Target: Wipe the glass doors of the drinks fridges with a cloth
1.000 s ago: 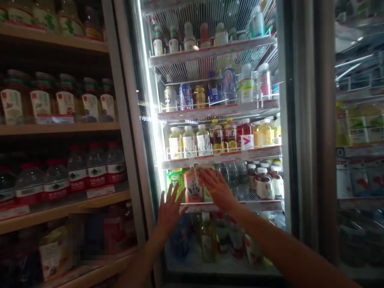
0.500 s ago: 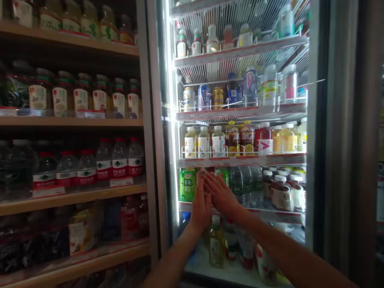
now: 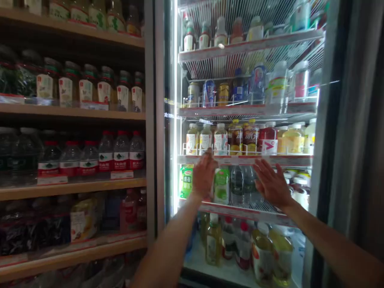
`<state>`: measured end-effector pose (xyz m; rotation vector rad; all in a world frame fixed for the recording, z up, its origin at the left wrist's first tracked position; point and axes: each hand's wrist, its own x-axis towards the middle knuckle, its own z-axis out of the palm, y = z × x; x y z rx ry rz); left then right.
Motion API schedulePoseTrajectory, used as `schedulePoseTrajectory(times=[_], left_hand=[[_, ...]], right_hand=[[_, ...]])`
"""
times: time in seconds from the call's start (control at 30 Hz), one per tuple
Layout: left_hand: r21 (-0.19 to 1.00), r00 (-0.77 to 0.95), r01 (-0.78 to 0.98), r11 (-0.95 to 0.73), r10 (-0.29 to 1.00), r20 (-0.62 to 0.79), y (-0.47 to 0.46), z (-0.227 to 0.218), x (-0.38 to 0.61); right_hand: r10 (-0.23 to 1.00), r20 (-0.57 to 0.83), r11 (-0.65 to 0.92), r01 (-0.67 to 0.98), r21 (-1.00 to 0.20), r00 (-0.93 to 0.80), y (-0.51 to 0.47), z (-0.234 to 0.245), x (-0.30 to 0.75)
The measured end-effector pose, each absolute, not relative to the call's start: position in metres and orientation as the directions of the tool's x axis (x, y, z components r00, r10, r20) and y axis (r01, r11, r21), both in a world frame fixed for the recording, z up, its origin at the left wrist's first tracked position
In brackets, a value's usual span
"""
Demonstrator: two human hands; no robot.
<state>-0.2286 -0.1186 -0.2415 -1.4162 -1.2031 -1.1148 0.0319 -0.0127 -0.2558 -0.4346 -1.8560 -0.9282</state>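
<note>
Left hand [image 3: 205, 176]: blurring, grip unclear
Right hand [image 3: 271, 185], apart: holding fingers outstretched
Glass [image 3: 240, 132] beyond hands: possibly smearing from touch

The left hand [image 3: 205, 174] is blurred — whether it grips anything cannot be told — and it covers goods on the cooler shelf behind it. The right hand [image 3: 271, 184] partly hides white-capped bottles [image 3: 300, 194]. The left forearm [image 3: 174, 240] leaves at the bottom edge, the right forearm [image 3: 333, 244] at the lower right. Shelf-edge labels [image 3: 231, 160] are too small to read; upper-left bottles [image 3: 97, 16] lose their tops.
</note>
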Motion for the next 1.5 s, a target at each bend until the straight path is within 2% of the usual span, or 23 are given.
schedulePoseTrajectory(times=[0.1,0.17,0.23,0.3,0.37,0.43,0.53,0.6,0.63,0.73,0.8,0.87,0.93,1.0,1.07,1.13,1.2,1.27,1.33,1.37,1.4,1.43,1.5], left_hand=[[0.112,-0.110,0.993,0.049,-0.040,0.993,-0.137,-0.228,-0.269],[0.117,-0.113,0.992,0.056,-0.066,0.991,-0.133,-0.228,-0.263],[-0.110,0.110,0.994,-0.002,0.063,0.992,-0.120,-0.236,-0.234],[-0.432,0.449,0.894,-0.122,0.207,0.869,-0.104,-0.244,-0.204],[-0.584,0.612,0.791,-0.184,0.263,0.746,-0.096,-0.243,-0.192],[-0.503,0.516,0.856,-0.118,0.244,0.821,-0.097,-0.233,-0.201],[-0.084,0.084,0.996,0.020,0.029,0.996,-0.102,-0.214,-0.221],[0.030,-0.028,0.999,0.036,-0.070,0.997,-0.101,-0.209,-0.218],[-0.050,0.051,0.998,0.036,-0.048,0.998,-0.099,-0.209,-0.210],[-0.594,0.592,0.802,-0.055,0.197,0.781,-0.093,-0.207,-0.189],[-0.734,0.725,0.674,-0.085,0.269,0.634,-0.096,-0.193,-0.195],[-0.585,0.572,0.810,0.030,0.173,0.802,-0.102,-0.171,-0.217],[-0.227,0.235,0.966,0.121,-0.051,0.971,-0.108,-0.150,-0.239],[-0.045,0.063,0.992,0.117,-0.154,0.986,-0.107,-0.142,-0.244],[-0.242,0.245,0.964,0.109,-0.014,0.969,-0.101,-0.149,-0.230],[-0.597,0.577,0.801,0.041,0.216,0.788,-0.092,-0.159,-0.209],[-0.773,0.740,0.634,-0.036,0.319,0.592,-0.089,-0.162,-0.199],[-0.704,0.682,0.710,0.009,0.244,0.690,-0.090,-0.154,-0.202],[-0.404,0.403,0.910,0.098,0.027,0.915,-0.092,-0.145,-0.207],[-0.257,0.266,0.960,0.110,-0.076,0.961,-0.090,-0.144,-0.205],[-0.199,0.212,0.974,0.106,-0.125,0.969,-0.088,-0.145,-0.201],[-0.261,0.270,0.961,0.094,-0.108,0.957,-0.084,-0.149,-0.193],[-0.607,0.606,0.794,0.015,0.061,0.793,-0.076,-0.160,-0.174]], right_hand=[[-0.135,0.878,0.621,0.652,0.436,-0.459,-0.015,-0.255,0.029],[-0.148,0.877,0.607,0.658,0.446,-0.457,-0.016,-0.255,0.028],[-0.147,0.881,0.608,0.661,0.439,-0.450,-0.016,-0.256,0.028],[-0.154,0.874,0.610,0.651,0.451,-0.461,-0.014,-0.255,0.030],[-0.155,0.859,0.615,0.633,0.471,-0.488,-0.011,-0.250,0.036],[-0.131,0.897,0.617,0.673,0.407,-0.422,-0.007,-0.241,0.045],[-0.072,0.976,0.594,0.777,0.206,-0.204,-0.001,-0.226,0.056],[-0.055,0.987,0.580,0.799,0.156,-0.152,0.002,-0.221,0.058],[-0.051,0.986,0.580,0.799,0.158,-0.158,0.003,-0.220,0.058],[-0.063,0.985,0.588,0.791,0.167,-0.160,0.004,-0.221,0.057],[-0.071,0.985,0.594,0.786,0.169,-0.158,0.003,-0.223,0.056],[-0.076,0.985,0.598,0.784,0.169,-0.154,0.003,-0.223,0.055],[-0.079,0.986,0.601,0.783,0.163,-0.144,0.004,-0.223,0.054],[-0.072,0.989,0.604,0.783,0.147,-0.130,0.004,-0.223,0.053],[-0.067,0.990,0.610,0.780,0.138,-0.122,0.004,-0.224,0.053],[-0.064,0.990,0.617,0.774,0.141,-0.129,0.004,-0.224,0.053],[-0.065,0.989,0.621,0.770,0.146,-0.136,0.003,-0.223,0.053],[-0.070,0.989,0.619,0.771,0.146,-0.131,0.003,-0.223,0.053],[-0.083,0.989,0.616,0.773,0.148,-0.124,0.002,-0.222,0.053],[-0.089,0.989,0.615,0.774,0.150,-0.121,0.002,-0.222,0.052],[-0.093,0.989,0.614,0.775,0.150,-0.119,0.002,-0.222,0.052],[-0.093,0.989,0.613,0.776,0.150,-0.118,0.002,-0.222,0.052],[-0.091,0.988,0.612,0.776,0.152,-0.122,0.002,-0.222,0.053]])
